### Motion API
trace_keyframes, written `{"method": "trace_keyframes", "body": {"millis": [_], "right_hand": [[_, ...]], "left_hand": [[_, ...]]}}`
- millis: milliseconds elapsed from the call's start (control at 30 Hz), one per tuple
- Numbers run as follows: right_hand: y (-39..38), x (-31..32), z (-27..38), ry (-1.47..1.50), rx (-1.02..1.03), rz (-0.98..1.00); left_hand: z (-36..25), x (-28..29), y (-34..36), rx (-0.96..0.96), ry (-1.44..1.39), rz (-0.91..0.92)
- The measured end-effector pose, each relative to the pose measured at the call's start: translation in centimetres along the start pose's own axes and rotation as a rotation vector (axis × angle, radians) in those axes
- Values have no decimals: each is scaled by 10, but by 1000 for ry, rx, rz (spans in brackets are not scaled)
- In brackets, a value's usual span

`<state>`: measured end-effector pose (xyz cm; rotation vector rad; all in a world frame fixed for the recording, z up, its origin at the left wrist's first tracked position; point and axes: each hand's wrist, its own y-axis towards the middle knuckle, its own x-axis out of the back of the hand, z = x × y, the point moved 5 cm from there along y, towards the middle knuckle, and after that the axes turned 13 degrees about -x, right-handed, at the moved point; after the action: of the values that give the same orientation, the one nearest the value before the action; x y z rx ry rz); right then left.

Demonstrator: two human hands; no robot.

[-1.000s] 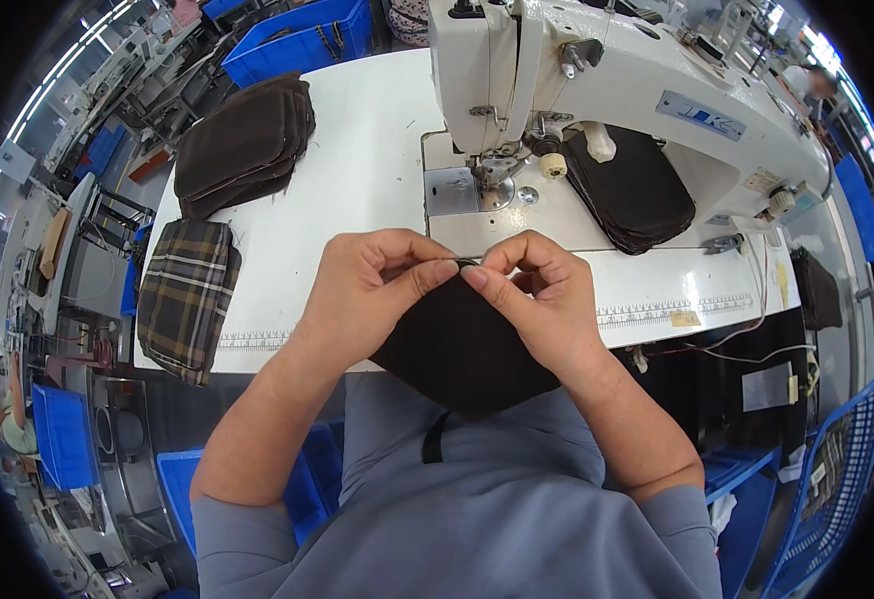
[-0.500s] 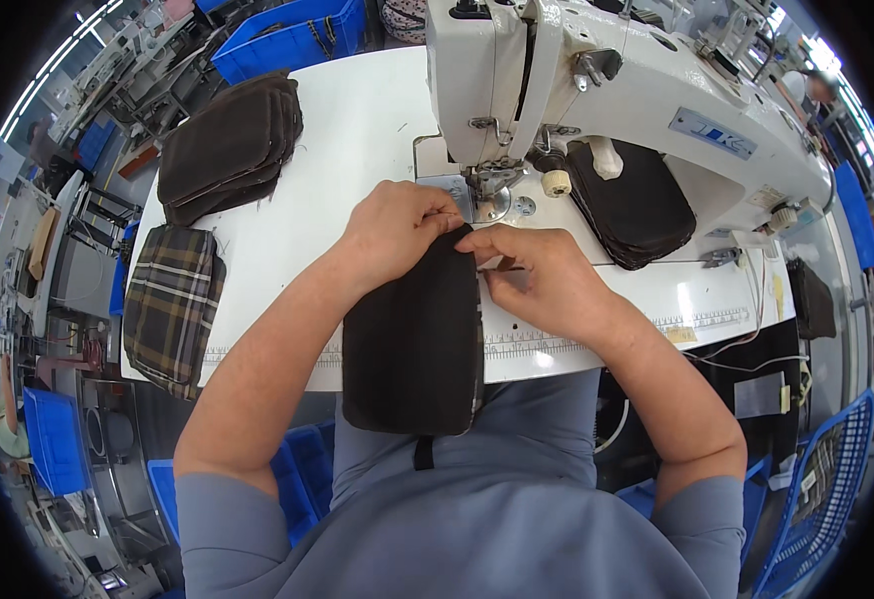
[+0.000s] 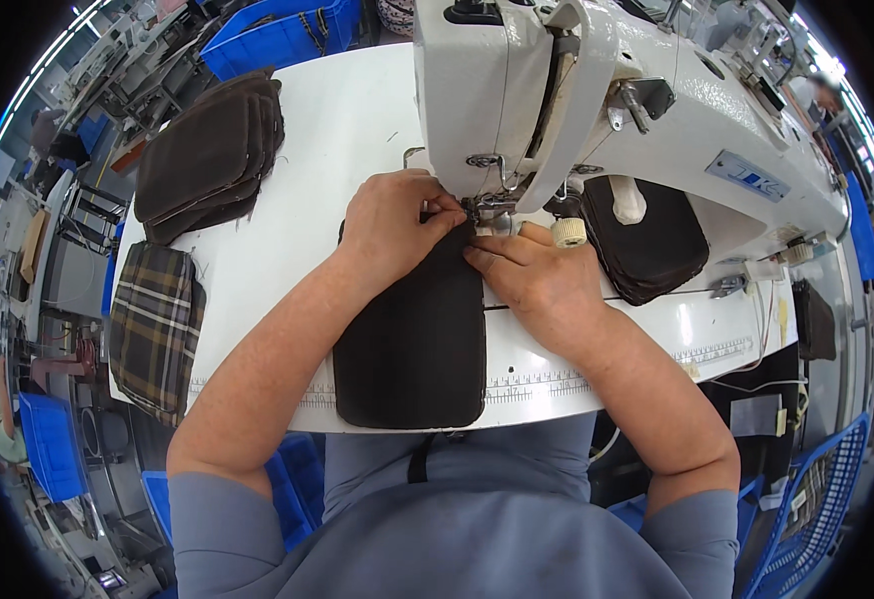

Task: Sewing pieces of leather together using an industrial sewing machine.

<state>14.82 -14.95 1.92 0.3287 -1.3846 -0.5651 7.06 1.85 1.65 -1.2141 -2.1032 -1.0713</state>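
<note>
A dark brown fabric panel (image 3: pixel 412 344) with rounded corners lies lengthwise in front of me, its far end at the sewing machine's presser foot (image 3: pixel 495 208). My left hand (image 3: pixel 392 225) is closed on the panel's far left part, thumb and forefinger pinched together just left of the foot. Closed at the far right edge, my right hand (image 3: pixel 547 285) presses its fingertips against the cloth, close to the foot. The needle's tip is hidden among the metal parts. The panel's near end reaches the table's front edge, by my lap.
Dark panels are stacked (image 3: pixel 207 150) at the far left, near a plaid piece (image 3: pixel 157 329). Under the machine arm (image 3: pixel 656 120) sits another dark stack (image 3: pixel 646 240). A blue bin (image 3: pixel 277 35) stands beyond the table; a blue basket (image 3: pixel 816 509) is at the lower right.
The panel's far end has moved up to the presser foot. My right hand has gone from a raised pinch to lying lower against the cloth. The view has shifted nearer the machine.
</note>
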Motion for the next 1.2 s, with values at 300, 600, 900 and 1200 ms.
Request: {"method": "trace_keyframes", "body": {"millis": [300, 600, 900, 1200], "right_hand": [[4, -1, -6, -49, -25, -54], [2, -4, -5, -75, -72, 1], [4, 0, -2, 81, -123, 19], [-35, 40, 14, 273, -22, 73]], "left_hand": [[10, -6, 6, -73, -45, -60], [11, -5, 9, -43, -26, -24], [-5, 7, 3, -391, 332, -104], [-93, 17, -109, -420, 34, 205]]}}
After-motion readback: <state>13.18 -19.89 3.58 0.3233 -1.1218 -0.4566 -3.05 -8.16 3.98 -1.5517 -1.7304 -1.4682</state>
